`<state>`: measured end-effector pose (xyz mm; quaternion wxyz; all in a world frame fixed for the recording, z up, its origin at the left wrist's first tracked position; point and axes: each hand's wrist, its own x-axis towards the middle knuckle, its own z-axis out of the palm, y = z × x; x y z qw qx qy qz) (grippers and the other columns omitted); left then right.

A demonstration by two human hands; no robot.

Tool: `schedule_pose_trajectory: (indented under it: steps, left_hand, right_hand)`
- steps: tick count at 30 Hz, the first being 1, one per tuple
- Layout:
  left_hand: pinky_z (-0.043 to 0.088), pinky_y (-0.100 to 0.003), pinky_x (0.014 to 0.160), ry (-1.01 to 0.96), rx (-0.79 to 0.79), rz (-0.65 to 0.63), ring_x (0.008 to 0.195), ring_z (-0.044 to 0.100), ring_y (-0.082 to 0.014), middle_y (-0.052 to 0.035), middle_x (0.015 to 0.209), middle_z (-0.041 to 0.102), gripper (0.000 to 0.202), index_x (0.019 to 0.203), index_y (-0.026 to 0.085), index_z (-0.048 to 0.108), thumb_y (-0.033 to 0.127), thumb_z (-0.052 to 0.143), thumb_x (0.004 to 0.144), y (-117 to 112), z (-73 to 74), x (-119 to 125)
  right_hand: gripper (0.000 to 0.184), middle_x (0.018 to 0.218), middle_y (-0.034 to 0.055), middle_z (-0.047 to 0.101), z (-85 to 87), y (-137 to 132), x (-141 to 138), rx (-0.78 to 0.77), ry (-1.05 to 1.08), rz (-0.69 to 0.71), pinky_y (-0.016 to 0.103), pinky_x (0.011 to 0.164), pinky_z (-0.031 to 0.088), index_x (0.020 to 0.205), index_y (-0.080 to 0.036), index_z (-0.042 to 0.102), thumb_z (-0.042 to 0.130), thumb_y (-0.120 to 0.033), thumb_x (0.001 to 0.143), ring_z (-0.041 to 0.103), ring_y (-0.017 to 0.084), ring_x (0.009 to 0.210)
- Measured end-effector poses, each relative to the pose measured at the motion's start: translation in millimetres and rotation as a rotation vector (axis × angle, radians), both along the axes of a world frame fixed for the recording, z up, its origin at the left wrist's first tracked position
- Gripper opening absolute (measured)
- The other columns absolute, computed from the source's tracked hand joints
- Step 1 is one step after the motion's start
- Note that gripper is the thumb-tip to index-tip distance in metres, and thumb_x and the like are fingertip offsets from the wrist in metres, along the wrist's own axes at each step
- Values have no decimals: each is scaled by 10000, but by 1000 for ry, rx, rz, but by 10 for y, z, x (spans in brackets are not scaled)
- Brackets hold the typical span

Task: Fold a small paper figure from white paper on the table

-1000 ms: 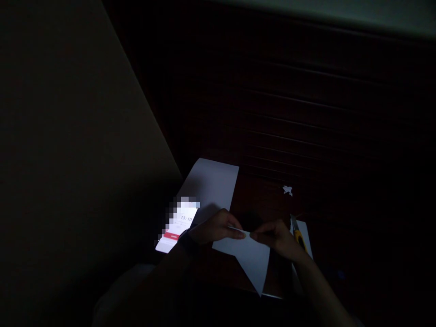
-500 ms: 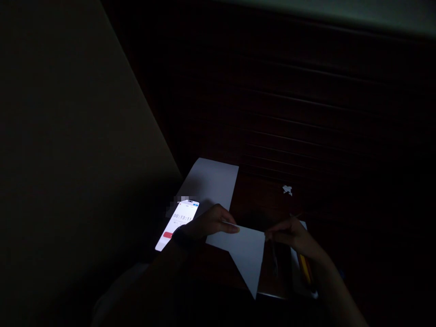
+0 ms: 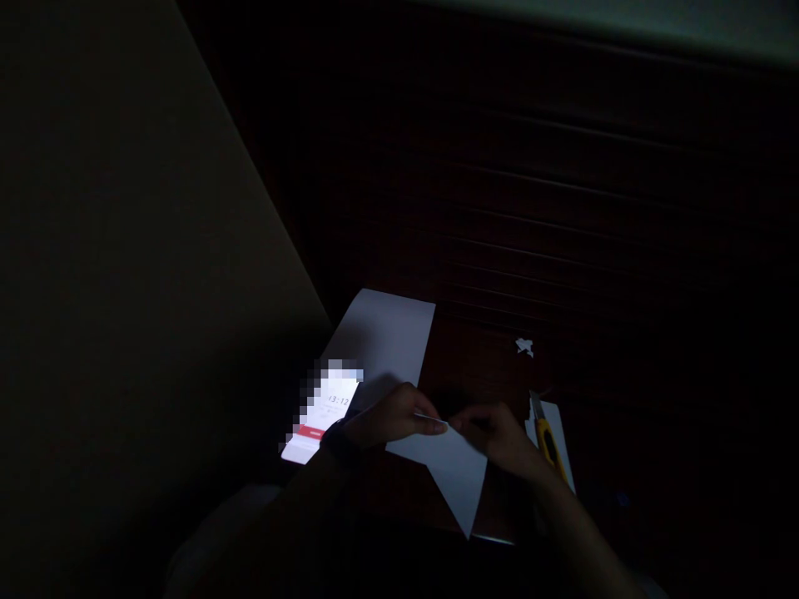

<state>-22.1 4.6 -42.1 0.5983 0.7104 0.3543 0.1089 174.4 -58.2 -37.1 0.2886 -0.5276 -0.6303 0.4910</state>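
Observation:
The scene is very dark. A folded white paper [image 3: 459,478] with a pointed lower corner lies on a dark wooden table [image 3: 474,358]. My left hand [image 3: 390,420] pinches its top edge from the left. My right hand [image 3: 499,437] has its fingers closed on the same top edge, close to the left fingertips. A lit phone [image 3: 321,412] showing a timer lies just left of my left hand.
A second white sheet [image 3: 384,337] lies behind the phone. A small white paper scrap [image 3: 524,347] sits farther back. A yellow utility knife [image 3: 548,437] rests on another white sheet right of my right hand. A pale wall stands on the left.
My right hand slid left along the paper's top edge, back toward my left hand, uncovering the knife. The timer advanced by a second.

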Motion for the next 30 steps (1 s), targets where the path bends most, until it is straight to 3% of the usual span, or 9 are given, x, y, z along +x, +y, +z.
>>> schedule_pose_trajectory:
  steps: [6,10,14,20,24,30]
  left_hand:
    - [353,-212,519,-26,-103,33,585,540,-128,-26,658,653,276,739,128,702,389,628,690,15,112,-24]
    - [346,-215,519,6,-68,81,553,507,-110,-8,596,618,225,701,137,702,353,644,680,42,211,-63]
    - [370,-225,546,-20,-63,126,586,531,-120,-15,625,634,233,715,144,703,367,648,678,65,216,-89]
    - [406,-231,583,-86,-53,238,659,574,-143,-35,702,662,264,767,138,690,386,616,716,33,147,-41]
    - [417,-231,591,-149,-140,155,653,574,-134,-40,739,663,294,814,133,678,404,602,728,-12,116,8]
    - [381,-204,536,-109,-131,-30,608,542,-115,-16,695,640,306,853,142,678,410,567,756,-3,139,-26]
  right_hand:
    - [239,777,23,690,45,-4,148,26,-16,23,255,628,450,799,-178,695,497,-312,808,610,177,719]
    - [233,780,17,691,41,1,338,24,-85,-15,281,656,453,789,-197,697,516,-344,793,611,189,735]
    - [219,771,26,692,57,27,515,25,-98,-71,302,701,449,755,-198,699,548,-357,773,615,201,750]
    - [313,925,58,663,2,74,296,103,18,-409,281,709,437,932,-189,651,579,-436,753,589,202,842]
    - [387,553,16,563,-134,87,95,-12,18,-483,225,448,350,625,-144,600,559,-513,737,494,126,505]
    - [360,553,4,544,-164,97,106,-43,69,-394,213,422,325,652,-148,604,582,-499,723,458,109,478]
